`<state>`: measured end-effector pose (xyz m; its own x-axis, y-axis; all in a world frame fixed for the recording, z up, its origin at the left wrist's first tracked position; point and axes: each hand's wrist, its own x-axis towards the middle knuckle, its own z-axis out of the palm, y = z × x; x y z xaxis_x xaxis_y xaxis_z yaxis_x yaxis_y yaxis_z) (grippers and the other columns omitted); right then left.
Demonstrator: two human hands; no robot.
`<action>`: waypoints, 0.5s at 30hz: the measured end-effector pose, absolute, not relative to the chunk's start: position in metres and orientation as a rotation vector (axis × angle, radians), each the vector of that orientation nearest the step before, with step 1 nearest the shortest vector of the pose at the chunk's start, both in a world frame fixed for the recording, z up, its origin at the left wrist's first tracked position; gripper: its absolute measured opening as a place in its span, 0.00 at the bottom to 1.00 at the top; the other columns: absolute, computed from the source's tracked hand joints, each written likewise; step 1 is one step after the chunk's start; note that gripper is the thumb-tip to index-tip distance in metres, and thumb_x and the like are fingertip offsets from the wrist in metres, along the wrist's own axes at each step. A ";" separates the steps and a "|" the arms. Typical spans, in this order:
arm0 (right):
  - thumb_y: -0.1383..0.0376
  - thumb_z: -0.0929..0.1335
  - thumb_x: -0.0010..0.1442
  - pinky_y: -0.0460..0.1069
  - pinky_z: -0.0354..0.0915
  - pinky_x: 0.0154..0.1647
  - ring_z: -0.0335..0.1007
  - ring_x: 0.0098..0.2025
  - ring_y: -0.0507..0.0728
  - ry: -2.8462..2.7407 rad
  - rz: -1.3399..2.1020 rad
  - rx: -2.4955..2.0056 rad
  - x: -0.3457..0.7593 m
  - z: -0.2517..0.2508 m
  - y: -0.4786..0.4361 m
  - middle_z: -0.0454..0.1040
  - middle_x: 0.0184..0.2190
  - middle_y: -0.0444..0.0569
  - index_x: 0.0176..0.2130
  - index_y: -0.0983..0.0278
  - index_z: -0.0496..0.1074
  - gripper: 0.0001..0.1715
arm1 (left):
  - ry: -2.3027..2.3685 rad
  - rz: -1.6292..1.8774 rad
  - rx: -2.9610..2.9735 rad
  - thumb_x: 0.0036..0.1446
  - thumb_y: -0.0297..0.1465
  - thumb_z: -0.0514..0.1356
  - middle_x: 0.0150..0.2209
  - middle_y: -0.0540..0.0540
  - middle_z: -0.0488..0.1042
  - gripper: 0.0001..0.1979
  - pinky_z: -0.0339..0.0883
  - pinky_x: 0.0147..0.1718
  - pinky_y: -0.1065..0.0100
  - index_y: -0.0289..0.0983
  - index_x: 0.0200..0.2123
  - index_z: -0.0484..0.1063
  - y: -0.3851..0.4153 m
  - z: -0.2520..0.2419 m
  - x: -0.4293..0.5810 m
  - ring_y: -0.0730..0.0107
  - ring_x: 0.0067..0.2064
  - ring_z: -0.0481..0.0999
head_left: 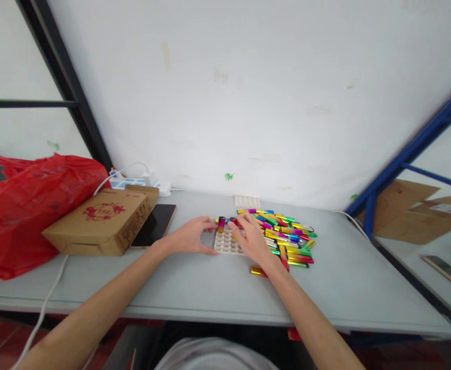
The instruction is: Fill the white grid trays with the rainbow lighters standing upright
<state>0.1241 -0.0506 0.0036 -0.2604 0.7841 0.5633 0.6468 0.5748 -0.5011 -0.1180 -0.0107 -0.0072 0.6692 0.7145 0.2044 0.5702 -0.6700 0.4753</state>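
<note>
Partly, the right hand [250, 239] hides the tray [224, 247]: its three-o'clock edge is covered, and the wrist and forearm screen some of the pile [292, 239] of shiny lighters lying from one to four o'clock of it. The lower end of the red-topped lighter [233, 221] at that hand's fingertips is hard to make out, so whether it sits in a hole cannot be told. Thumb and forefinger are nearly together, pinching it; the other fingers are bunched and partly hidden. At nine o'clock, the left hand [194, 235] has its thumb and fingers spread wide, the thumb at the tray's seven-o'clock corner, the fingertips close to an upright lighter [221, 224] at eleven; nothing shows in its grasp. A box [97, 218] lies towards ten o'clock, partly covering a tablet [156, 224]; the bag [24, 210] beyond is cut off.
</note>
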 end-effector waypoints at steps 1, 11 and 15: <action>0.52 0.61 0.75 0.51 0.64 0.41 0.71 0.38 0.58 -2.019 0.202 -1.155 0.124 0.003 -0.051 0.74 0.34 0.49 0.32 0.59 0.67 0.22 | 1.011 0.533 2.510 0.46 0.53 0.73 0.48 0.43 0.76 0.37 0.68 0.55 0.58 0.39 0.55 0.76 -0.011 -0.007 -0.118 0.53 0.50 0.76; 0.55 0.64 0.75 0.50 0.64 0.37 0.77 0.37 0.60 -2.146 0.263 -1.239 0.120 -0.007 -0.044 0.80 0.34 0.50 0.39 0.61 0.71 0.15 | 1.028 0.472 2.512 0.46 0.52 0.74 0.47 0.41 0.75 0.36 0.69 0.52 0.58 0.37 0.52 0.77 -0.012 -0.002 -0.115 0.52 0.49 0.76; 0.57 0.64 0.75 0.51 0.66 0.43 0.76 0.43 0.61 -2.279 0.124 -1.232 0.114 -0.008 -0.042 0.80 0.41 0.54 0.44 0.63 0.72 0.13 | 1.031 0.487 2.521 0.46 0.51 0.74 0.47 0.41 0.76 0.35 0.69 0.52 0.58 0.37 0.52 0.77 -0.012 -0.002 -0.115 0.52 0.49 0.76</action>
<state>0.1144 -0.0417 -0.0079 -0.4354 0.7986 0.4156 0.7489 0.5775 -0.3251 -0.1146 -0.0121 -0.0019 0.6722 0.7199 0.1728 0.5909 -0.6624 0.4605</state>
